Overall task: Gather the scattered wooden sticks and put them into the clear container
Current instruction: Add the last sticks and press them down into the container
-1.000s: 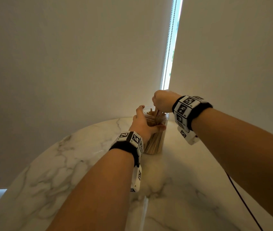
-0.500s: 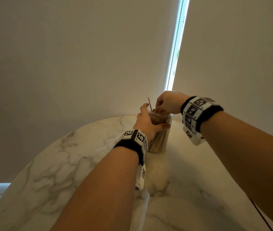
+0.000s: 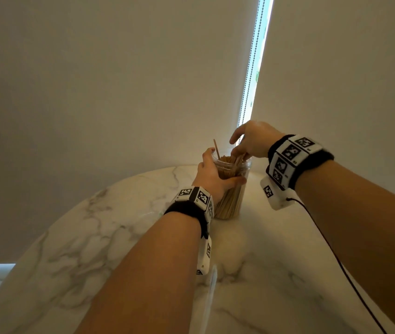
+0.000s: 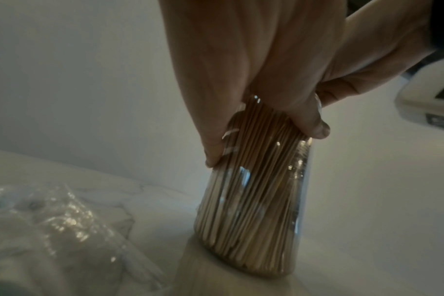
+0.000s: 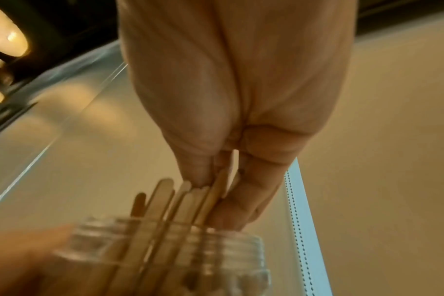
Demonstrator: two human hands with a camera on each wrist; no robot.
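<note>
The clear container (image 3: pixel 233 189) stands upright on the marble table (image 3: pixel 95 237), packed with wooden sticks (image 3: pixel 230 201). My left hand (image 3: pixel 225 166) grips its upper part, thumb on the near side. In the left wrist view my left hand (image 4: pixel 264 144) wraps around the container (image 4: pixel 251 210). My right hand (image 3: pixel 238 153) hovers over the mouth, index finger raised. In the right wrist view this right hand (image 5: pixel 216 192) pinches several sticks (image 5: pixel 188 202) that poke out above the threaded rim (image 5: pixel 216 246). One stick (image 3: pixel 216 148) stands tall at the rim's left.
Light roller blinds (image 3: pixel 119 80) with a bead chain (image 3: pixel 249 68) rise right behind the round table. A crumpled clear plastic bag (image 4: pixel 51 220) lies on the table left of the container. A black cable (image 3: pixel 331 256) trails from my right wrist.
My right hand went from a fist over the mouth to fingers pinching sticks at the rim. One stick now stands above the rim on the left. My left hand has kept its grip.
</note>
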